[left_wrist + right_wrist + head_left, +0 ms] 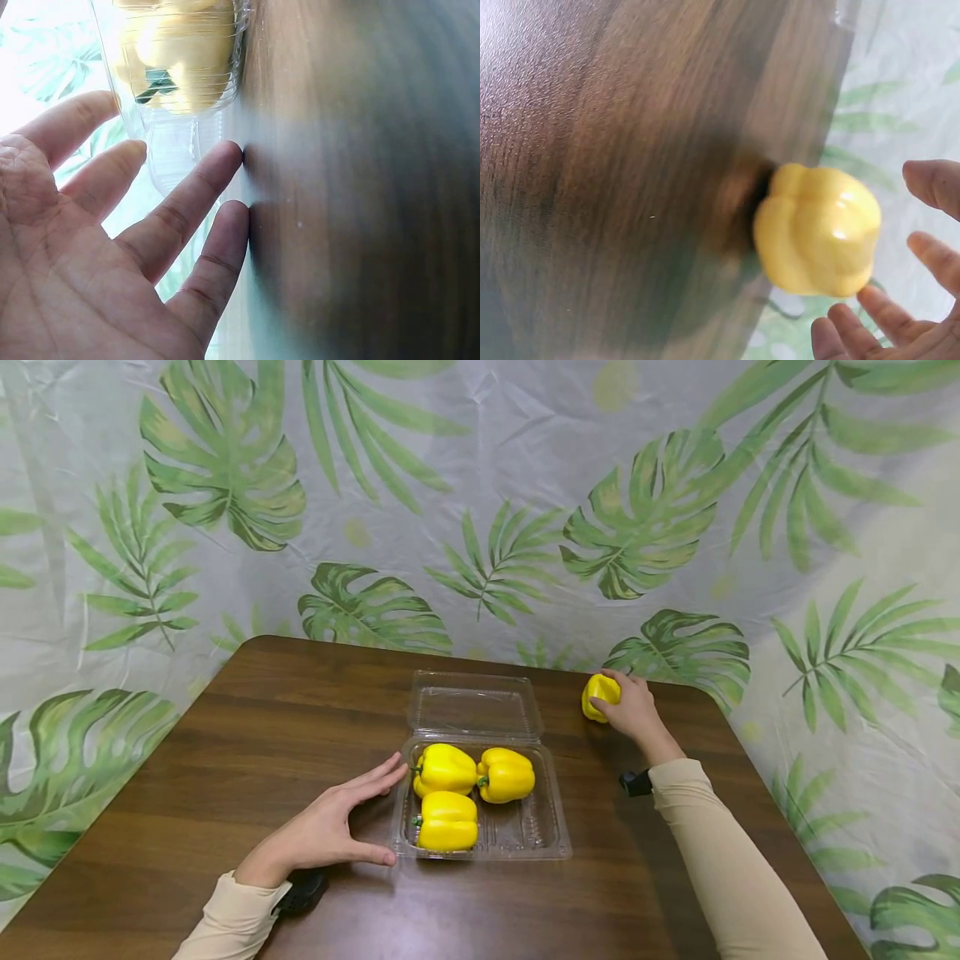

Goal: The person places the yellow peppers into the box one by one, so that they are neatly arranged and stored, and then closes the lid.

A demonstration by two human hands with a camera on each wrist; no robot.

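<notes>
Three yellow bell peppers, one of them the front-left pepper (447, 822), lie in a clear plastic clamshell box (557, 827) with its lid (472, 706) folded back. My left hand (330, 822) is spread at the box's left side, fingertips and thumb close to its rim; fingers show straight and holding nothing in the left wrist view. At the far right of the table, my right hand (633, 706) is at a fourth yellow bell pepper (817, 229). In the right wrist view its fingers are loosely spread, fingertips right at the pepper's edge, thumb apart from it.
A dark brown wooden table (225, 760) carries everything. Its back edge runs close behind the lid and the fourth pepper. Behind it hangs a pale leaf-patterned sheet (510, 460). Black straps with devices sit at both wrists, such as the right wrist device (636, 783).
</notes>
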